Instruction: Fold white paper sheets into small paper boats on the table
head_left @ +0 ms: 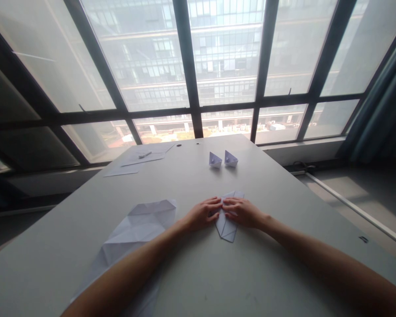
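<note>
A folded piece of white paper with visible crease lines lies on the white table in front of me. My left hand rests at its left edge, fingers stretched out and flat. From the other side my right hand lies across its upper part, fingers extended and pressing on it. The fingertips of both hands almost meet over the paper. Under and beside my left forearm spreads a large creased sheet of paper, partly hidden by the arm.
Two small folded paper boats stand farther back. At the back left lie several flat paper sheets with a small white object on top. Large windows rise behind the table, and a curtain hangs at right.
</note>
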